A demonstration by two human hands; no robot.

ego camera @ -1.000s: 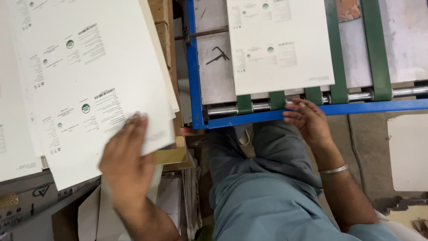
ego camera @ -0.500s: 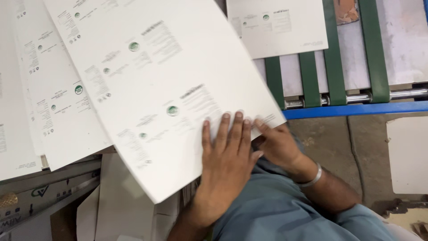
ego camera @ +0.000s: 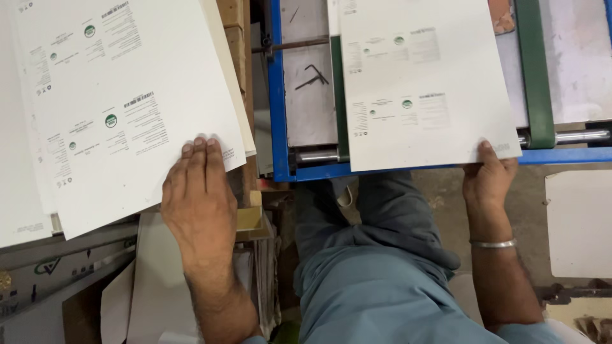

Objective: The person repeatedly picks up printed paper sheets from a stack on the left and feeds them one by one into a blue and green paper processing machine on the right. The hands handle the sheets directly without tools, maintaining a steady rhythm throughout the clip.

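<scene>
My left hand (ego camera: 199,194) lies flat, fingers together, on the near edge of the top white printed sheet (ego camera: 134,95) of a stack at the left. My right hand (ego camera: 489,175) grips the near right corner of another white printed sheet (ego camera: 424,89), thumb under its edge. That sheet lies on the blue-framed feed table (ego camera: 278,108) with green belts (ego camera: 533,76). A silver bangle sits on my right wrist.
A small hex key (ego camera: 312,75) lies on the grey metal plate between the stack and the sheet. My legs in blue-grey trousers (ego camera: 376,274) fill the bottom middle. More white board pieces (ego camera: 580,223) lie at the right, and cardboard scraps (ego camera: 146,299) below the stack.
The sheet carried across by both hands now lies on the feed table under my right hand. My left hand has gone back left onto the stack.
</scene>
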